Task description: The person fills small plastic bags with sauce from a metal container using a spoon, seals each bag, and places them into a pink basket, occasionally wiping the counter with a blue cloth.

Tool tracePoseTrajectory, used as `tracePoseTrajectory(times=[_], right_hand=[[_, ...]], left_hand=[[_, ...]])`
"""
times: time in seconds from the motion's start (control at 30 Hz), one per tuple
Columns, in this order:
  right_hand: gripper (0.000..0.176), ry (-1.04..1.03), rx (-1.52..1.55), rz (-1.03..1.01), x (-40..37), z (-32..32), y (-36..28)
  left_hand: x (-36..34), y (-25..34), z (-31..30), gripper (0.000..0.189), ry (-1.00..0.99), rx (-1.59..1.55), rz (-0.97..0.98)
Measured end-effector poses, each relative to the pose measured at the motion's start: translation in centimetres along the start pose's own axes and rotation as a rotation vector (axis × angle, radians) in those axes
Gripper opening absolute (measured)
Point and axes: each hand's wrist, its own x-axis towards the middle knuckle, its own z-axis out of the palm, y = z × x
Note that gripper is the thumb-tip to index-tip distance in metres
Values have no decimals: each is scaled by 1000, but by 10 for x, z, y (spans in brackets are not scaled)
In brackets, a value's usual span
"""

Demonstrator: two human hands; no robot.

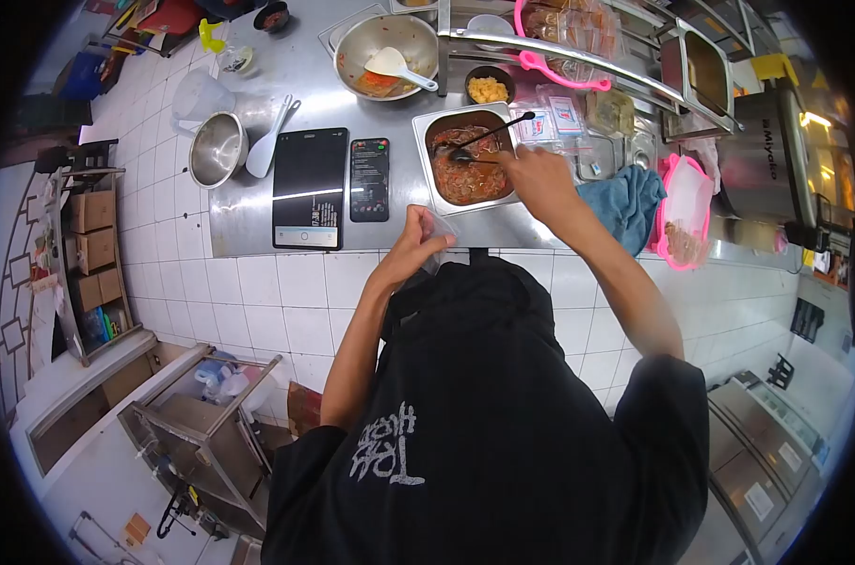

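Observation:
A square steel pan (426, 160) of chunky reddish-brown sauce (470, 185) stands at the table's front edge. My right hand (539, 181) reaches over the pan's right side, its fingers closed on the thin handle of a spoon (485, 160) that dips into the sauce. A second dark utensil (510, 125) leans in the pan, its handle end over the upper right rim. My left hand (411, 247) is just below the pan's lower left corner, pinching a clear plastic bag (437, 229). The bag's lower part is hidden against the black apron.
Left of the pan lie a phone (369, 179) and a tablet (310, 188), then a white rice paddle (267, 151) and steel bowl (218, 151). Behind are a large bowl (362, 47) with a white ladle and a yellow-food bowl (489, 87). A blue cloth (625, 209) and pink basket (682, 212) sit right.

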Motion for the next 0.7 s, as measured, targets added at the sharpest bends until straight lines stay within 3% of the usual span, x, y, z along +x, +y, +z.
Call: tracePoseTrajectory(times=[0.07, 0.1, 0.17, 0.33, 0.4, 0.43, 0.47, 0.5, 0.53, 0.7], right_hand=[[22, -65, -44, -143, 3, 8, 5], [22, -33, -5, -155, 8, 6, -10], [21, -190, 51, -153, -7, -24, -12], [30, -153, 364, -60, 3, 3, 3], [40, -226, 420, -25, 4, 29, 16], [46, -295, 385, 38, 4, 35, 22], [47, -253, 444, -33, 2, 30, 28], [44, -298, 504, 7, 0, 27, 34], [39, -308, 567, 88, -3, 30, 39], [35, -219, 748, 150, -11, 35, 45]], left_hand=[[10, -9, 5, 54, -74, -98, -28], [3, -2, -11, 54, -47, -55, -33], [1, 4, 0, 58, -107, -251, 14], [2, -16, 6, 58, -31, -484, 3], [-4, -20, 9, 53, 88, -284, 7], [2, -51, 7, 56, 137, -369, -34], [6, -51, 6, 56, 93, -506, 30], [4, -46, 10, 48, 189, -590, -47], [6, -42, 2, 42, 0, -586, 30], [13, -41, -11, 35, -98, -635, 35]])
